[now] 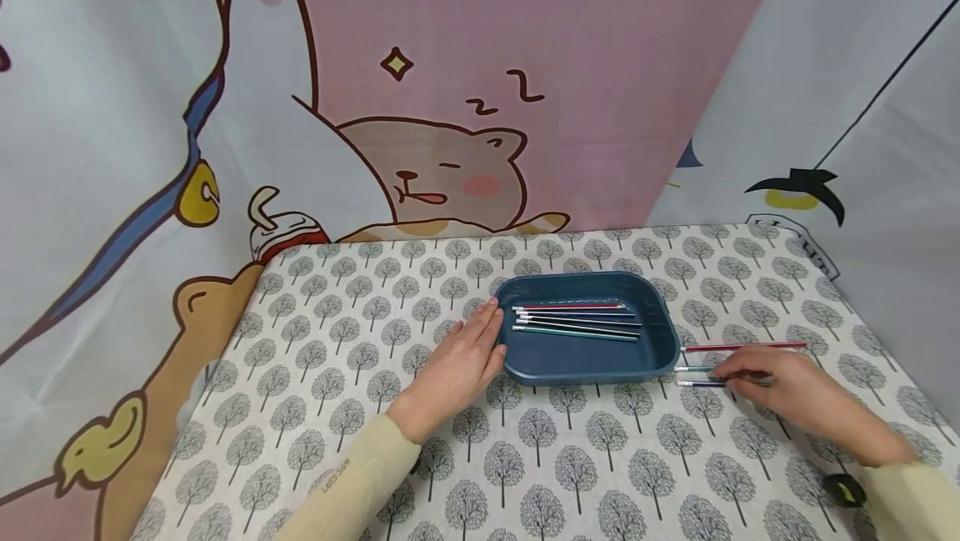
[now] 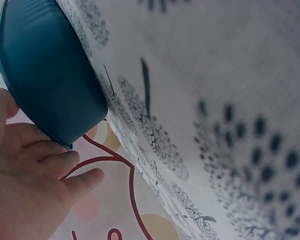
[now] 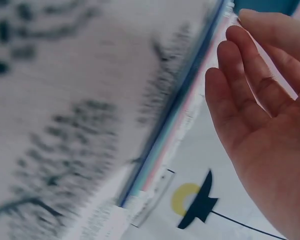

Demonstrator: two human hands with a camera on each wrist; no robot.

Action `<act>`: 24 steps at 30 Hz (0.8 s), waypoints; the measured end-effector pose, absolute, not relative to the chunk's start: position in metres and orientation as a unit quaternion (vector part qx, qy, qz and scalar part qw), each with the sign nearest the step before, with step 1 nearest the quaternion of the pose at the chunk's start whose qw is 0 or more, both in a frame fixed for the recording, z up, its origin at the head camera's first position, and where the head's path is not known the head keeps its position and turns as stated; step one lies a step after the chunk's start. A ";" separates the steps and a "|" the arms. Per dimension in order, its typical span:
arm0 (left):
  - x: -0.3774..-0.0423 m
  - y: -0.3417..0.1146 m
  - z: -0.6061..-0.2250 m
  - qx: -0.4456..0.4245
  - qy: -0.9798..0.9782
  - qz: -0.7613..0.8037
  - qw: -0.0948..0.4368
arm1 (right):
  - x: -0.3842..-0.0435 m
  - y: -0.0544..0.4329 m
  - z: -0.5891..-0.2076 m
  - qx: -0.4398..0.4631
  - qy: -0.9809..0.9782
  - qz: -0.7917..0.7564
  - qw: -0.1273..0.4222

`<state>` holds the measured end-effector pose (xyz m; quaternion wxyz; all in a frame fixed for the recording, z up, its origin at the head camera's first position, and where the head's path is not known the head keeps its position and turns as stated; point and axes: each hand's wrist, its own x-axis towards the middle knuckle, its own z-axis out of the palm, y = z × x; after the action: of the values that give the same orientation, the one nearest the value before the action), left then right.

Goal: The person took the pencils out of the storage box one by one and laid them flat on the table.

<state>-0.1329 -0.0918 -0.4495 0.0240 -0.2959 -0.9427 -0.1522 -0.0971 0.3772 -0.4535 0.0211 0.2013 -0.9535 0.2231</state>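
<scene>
A dark blue tray [image 1: 577,366] stands on the tree-print cloth. Inside it several pencils [image 1: 577,333] lie side by side, their silver ends to the left. My left hand [image 1: 457,362] rests against the tray's left end, fingers at the rim; the left wrist view shows the tray's outer wall [image 2: 55,75] beside those fingertips. Right of the tray lie a red pencil [image 1: 765,347], a green pencil [image 1: 692,368] and a dark blue pencil [image 1: 701,383]. Over these bends my right hand [image 1: 780,378], fingertips right at the green one. In the right wrist view its fingers [image 3: 232,90] are loosely bent beside the pencils.
The cloth-covered table [image 1: 337,374] reaches back to a hanging cartoon-print curtain [image 1: 600,66]. Its left and right sides also meet printed fabric. A small dark object [image 1: 843,491] sits by the right sleeve [image 1: 911,499].
</scene>
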 end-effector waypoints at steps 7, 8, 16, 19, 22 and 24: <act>-0.132 -0.092 -0.450 -0.295 -0.943 -0.155 0.027 | -0.091 0.372 -0.421 0.215 -0.953 0.198 0.084; -0.132 -0.092 -0.449 -0.294 -0.943 -0.155 0.026 | -0.090 0.370 -0.417 0.215 -0.952 0.199 0.091; -0.133 -0.092 -0.450 -0.296 -0.941 -0.160 0.027 | -0.086 0.344 -0.386 0.226 -0.938 0.234 0.119; -0.133 -0.092 -0.451 -0.297 -0.941 -0.162 0.031 | -0.085 0.330 -0.379 0.239 -0.927 0.260 0.123; -0.133 -0.092 -0.451 -0.296 -0.941 -0.165 0.030 | -0.087 0.317 -0.374 0.250 -0.921 0.271 0.129; -0.133 -0.092 -0.451 -0.294 -0.940 -0.168 0.028 | -0.089 0.308 -0.372 0.255 -0.918 0.274 0.133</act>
<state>-0.1331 -0.0919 -0.4511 0.0285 -0.2943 -0.9405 -0.1677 -0.0886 0.3081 -0.3723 0.1329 0.2548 -0.9177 0.2743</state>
